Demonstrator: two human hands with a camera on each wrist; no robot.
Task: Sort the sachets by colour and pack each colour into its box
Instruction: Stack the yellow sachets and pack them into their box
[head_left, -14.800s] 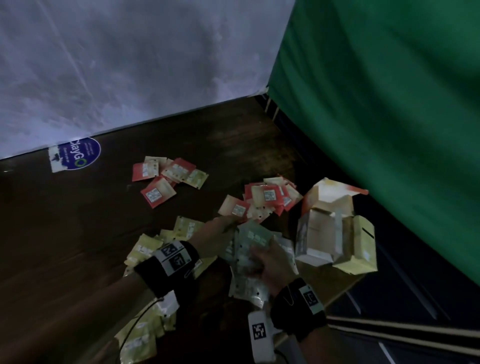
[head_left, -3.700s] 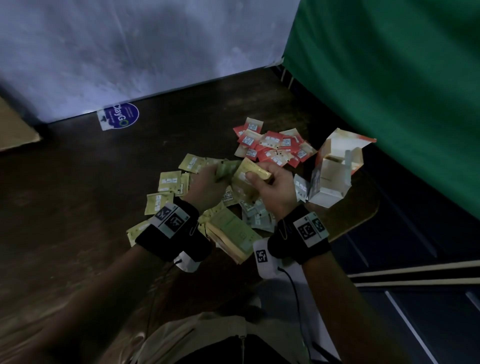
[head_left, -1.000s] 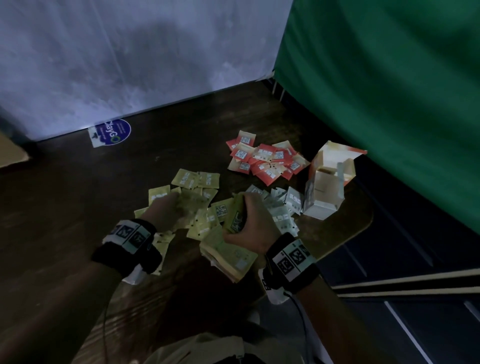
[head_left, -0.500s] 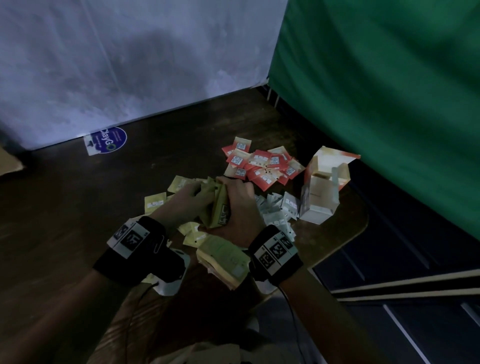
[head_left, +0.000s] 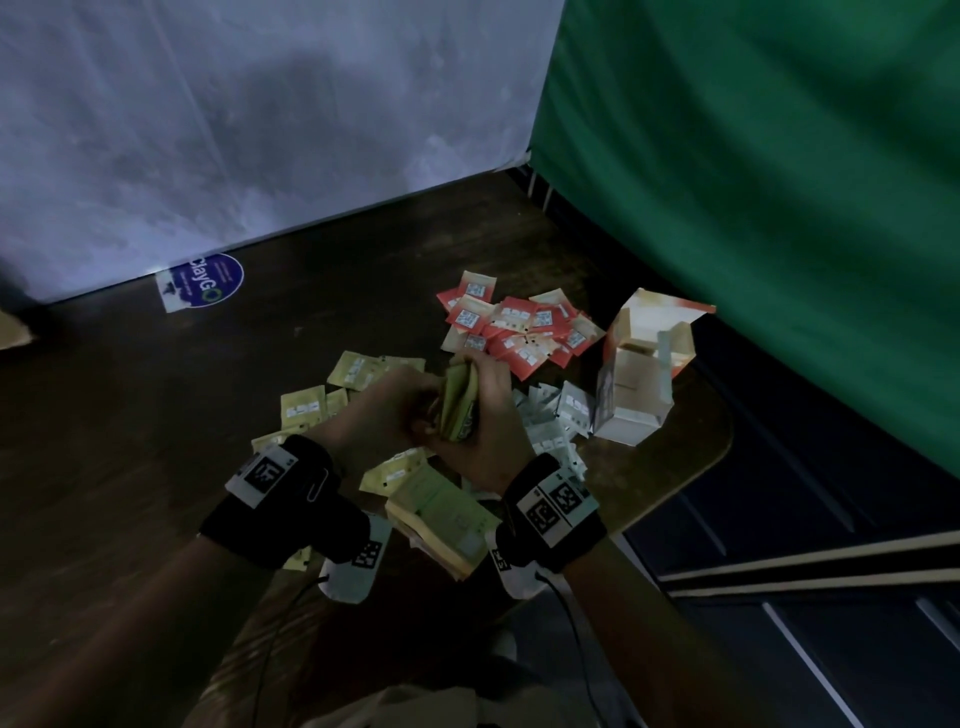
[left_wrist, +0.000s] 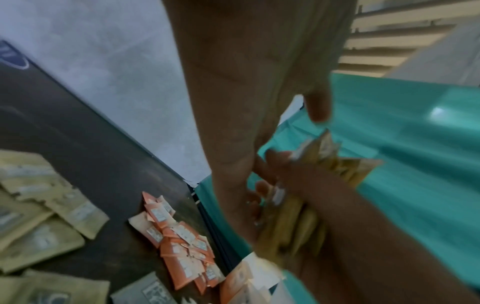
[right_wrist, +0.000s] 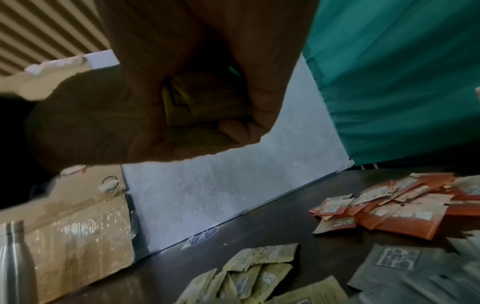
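The right hand (head_left: 485, 415) grips a stack of yellow sachets (head_left: 457, 405) upright above the table's (head_left: 156, 415) middle; the left hand (head_left: 384, 410) pinches its near side. The yellow box (head_left: 441, 519) lies flat just below, nearer the right wrist.

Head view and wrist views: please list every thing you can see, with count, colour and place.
red sachets: many, red, far pile
yellow sachets: many, yellow, left pile
grey sachets: several, grey, beside the open box
open box: one, orange-white, right
yellow box: one, yellow, near edge
sticker: one, blue, by wall
table: one, dark brown
bottle: one, steel, far left
left hand: touching the bundle
right hand: gripping a yellow bundle
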